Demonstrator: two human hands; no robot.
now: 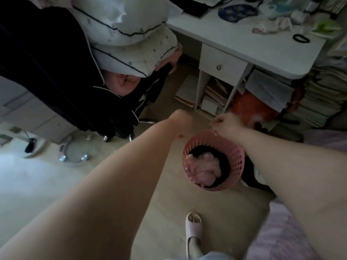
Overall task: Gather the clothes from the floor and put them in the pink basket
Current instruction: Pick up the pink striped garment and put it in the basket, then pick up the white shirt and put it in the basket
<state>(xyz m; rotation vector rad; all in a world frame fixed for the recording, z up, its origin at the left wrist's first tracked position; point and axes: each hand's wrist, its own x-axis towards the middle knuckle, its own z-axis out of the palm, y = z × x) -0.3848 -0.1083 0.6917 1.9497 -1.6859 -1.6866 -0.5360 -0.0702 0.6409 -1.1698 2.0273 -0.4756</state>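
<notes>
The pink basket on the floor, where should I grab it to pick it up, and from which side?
Grip the pink basket by its top rim, coming from above. It stands upright with its mouth open to the camera, and the perforated wall gives finger holds. The far rim, beside the right hand, is bare; clothes fill the middle, and a dark garment crowds its right side.

Left hand (181, 117) fingers curled away, grip unclear; dark cloth (251, 173) half hidden behind basket (238, 156) and right forearm.

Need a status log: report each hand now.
Left hand: curled closed, holding nothing visible.
Right hand: fingers at the pink basket rim; grip cannot be told.
</notes>
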